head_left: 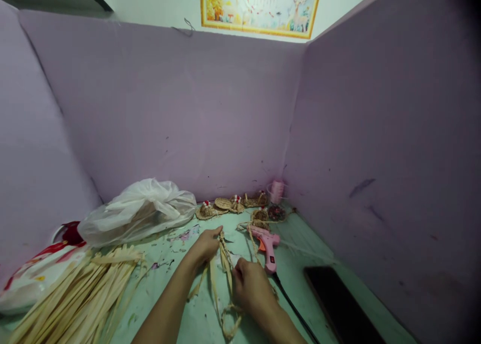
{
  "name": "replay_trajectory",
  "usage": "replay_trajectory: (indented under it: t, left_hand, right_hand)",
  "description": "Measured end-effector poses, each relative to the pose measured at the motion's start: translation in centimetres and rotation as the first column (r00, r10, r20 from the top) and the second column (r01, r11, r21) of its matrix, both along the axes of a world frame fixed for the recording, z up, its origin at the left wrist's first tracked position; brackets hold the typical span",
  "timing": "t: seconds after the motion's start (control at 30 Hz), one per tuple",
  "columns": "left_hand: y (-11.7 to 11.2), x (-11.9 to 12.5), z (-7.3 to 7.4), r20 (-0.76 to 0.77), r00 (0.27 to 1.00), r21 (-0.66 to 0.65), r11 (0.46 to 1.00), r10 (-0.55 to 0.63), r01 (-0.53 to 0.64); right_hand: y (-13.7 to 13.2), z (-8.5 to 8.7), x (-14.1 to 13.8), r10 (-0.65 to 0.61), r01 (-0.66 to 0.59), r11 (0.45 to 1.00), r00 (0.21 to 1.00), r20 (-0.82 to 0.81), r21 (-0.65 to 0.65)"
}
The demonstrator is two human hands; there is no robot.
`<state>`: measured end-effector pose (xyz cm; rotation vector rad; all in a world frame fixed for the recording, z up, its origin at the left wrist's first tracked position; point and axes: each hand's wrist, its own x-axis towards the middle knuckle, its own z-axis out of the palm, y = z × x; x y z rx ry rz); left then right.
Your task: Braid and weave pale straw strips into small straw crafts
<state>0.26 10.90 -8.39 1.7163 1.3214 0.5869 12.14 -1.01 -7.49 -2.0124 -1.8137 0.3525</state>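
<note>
My left hand pinches the upper end of a braided straw cord over the green work surface. Loose flat straw strips hang down from that hold. Just right of it and nearer to me, my right hand is closed, its fingers at the side of the cord. Its fingertips are partly hidden. Below the hands, a looped end of straw cord rests on the surface. A pink hot glue gun lies right of the hands, with more straw cord by its nozzle.
A bundle of straw strips and a white plastic bag lie left. Small woven slipper-like straw pieces line the back, near a pink spool. A dark phone-like slab lies right. Purple panels enclose the green surface.
</note>
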Motion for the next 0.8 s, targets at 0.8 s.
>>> replay_trajectory:
  t: [0.8]
  left_hand:
    - [-0.7, -0.3, -2.1, -0.24, 0.961, 0.162, 0.982, 0.136, -0.098]
  right_hand:
    - [0.4, 0.6, 1.2, -0.161, 0.171, 0.985, 0.962, 0.22, -0.028]
